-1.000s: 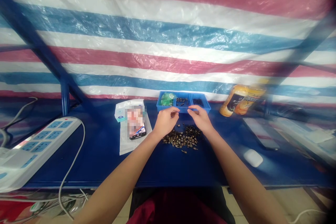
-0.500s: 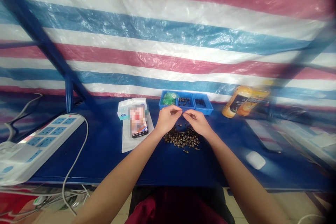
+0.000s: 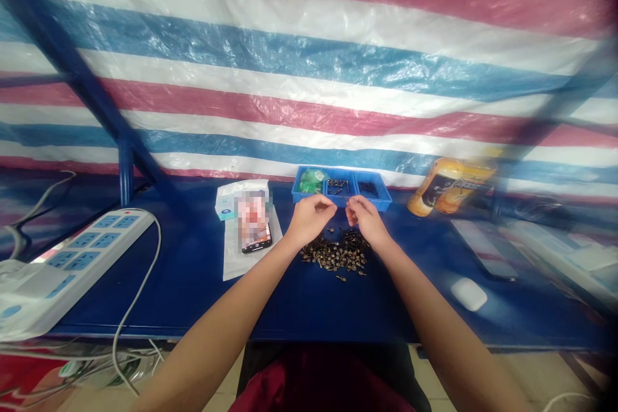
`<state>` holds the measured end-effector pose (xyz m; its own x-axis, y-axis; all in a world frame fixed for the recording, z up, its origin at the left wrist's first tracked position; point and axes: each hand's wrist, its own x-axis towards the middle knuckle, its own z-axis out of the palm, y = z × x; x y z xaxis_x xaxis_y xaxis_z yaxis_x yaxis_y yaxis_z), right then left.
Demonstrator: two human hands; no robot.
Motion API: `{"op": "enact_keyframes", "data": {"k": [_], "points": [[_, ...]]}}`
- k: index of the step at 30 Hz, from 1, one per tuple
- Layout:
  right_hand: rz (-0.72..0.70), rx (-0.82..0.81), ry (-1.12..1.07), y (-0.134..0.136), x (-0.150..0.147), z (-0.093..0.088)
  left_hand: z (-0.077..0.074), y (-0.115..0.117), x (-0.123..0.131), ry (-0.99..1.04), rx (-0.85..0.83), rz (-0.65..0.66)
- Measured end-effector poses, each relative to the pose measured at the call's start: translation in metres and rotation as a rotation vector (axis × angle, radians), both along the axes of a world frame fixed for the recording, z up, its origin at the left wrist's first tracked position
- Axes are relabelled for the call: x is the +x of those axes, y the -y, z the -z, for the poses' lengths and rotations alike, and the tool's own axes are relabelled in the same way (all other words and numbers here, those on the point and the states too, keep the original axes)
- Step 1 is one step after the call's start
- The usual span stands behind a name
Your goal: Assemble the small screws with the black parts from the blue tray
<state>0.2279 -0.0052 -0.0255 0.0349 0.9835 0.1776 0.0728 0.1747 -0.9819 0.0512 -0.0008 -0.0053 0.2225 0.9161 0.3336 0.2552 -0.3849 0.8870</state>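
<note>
My left hand (image 3: 309, 220) and my right hand (image 3: 367, 222) hang just above the table, fingers curled into pinches that face each other. Whether anything small sits in either pinch is hidden. Just below them lies a loose pile of small brass-and-dark screws (image 3: 335, 254). Close beyond my fingertips stands a blue divided tray (image 3: 371, 203). Its left compartment holds a green plastic bag (image 3: 311, 181), the middle one holds small screws (image 3: 338, 187), and the right one holds dark small parts (image 3: 368, 188).
A phone (image 3: 254, 226) with a blurred screen lies on a white sheet (image 3: 232, 264) left of the tray. A power strip (image 3: 82, 251) sits at far left, a white mouse (image 3: 468, 294) at right, and bottles (image 3: 451, 187) at back right. A striped tarp (image 3: 309, 96) hangs behind.
My fingertips, almost meeting half a second ago, have drawn slightly apart. The screw pile and tray look unmoved apart from a small shift of the view.
</note>
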Motion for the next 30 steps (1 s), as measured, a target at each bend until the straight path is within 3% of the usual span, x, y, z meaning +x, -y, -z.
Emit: {"op": "enact_keyframes", "data": {"k": [6,12,15,18,21,23,26,30], "points": [[0.167,-0.167,-0.123,-0.011,0.015,0.006,-0.003,0.002,0.0,-0.033,-0.058,0.055],[0.39,-0.18,-0.202,-0.012,0.026,0.002,-0.003,0.002,0.0,-0.067,-0.042,0.059],[0.418,-0.171,-0.136,-0.012,0.027,0.001,-0.002,-0.001,-0.003,-0.123,-0.012,0.028],[0.305,-0.024,0.142,-0.009,0.025,0.003,0.002,-0.004,-0.007,-0.241,0.031,-0.026],[0.016,0.155,0.522,-0.001,0.02,0.004,0.008,-0.006,-0.011,-0.405,0.062,-0.017],[-0.103,0.198,0.731,0.005,0.016,0.003,0.013,-0.006,-0.012,-0.517,0.078,0.036],[-0.083,0.196,0.919,0.011,0.015,0.001,0.018,-0.004,-0.012,-0.63,0.09,0.086],[-0.037,0.182,0.964,0.01,0.019,0.003,0.021,-0.001,-0.009,-0.633,0.082,0.082]]}}
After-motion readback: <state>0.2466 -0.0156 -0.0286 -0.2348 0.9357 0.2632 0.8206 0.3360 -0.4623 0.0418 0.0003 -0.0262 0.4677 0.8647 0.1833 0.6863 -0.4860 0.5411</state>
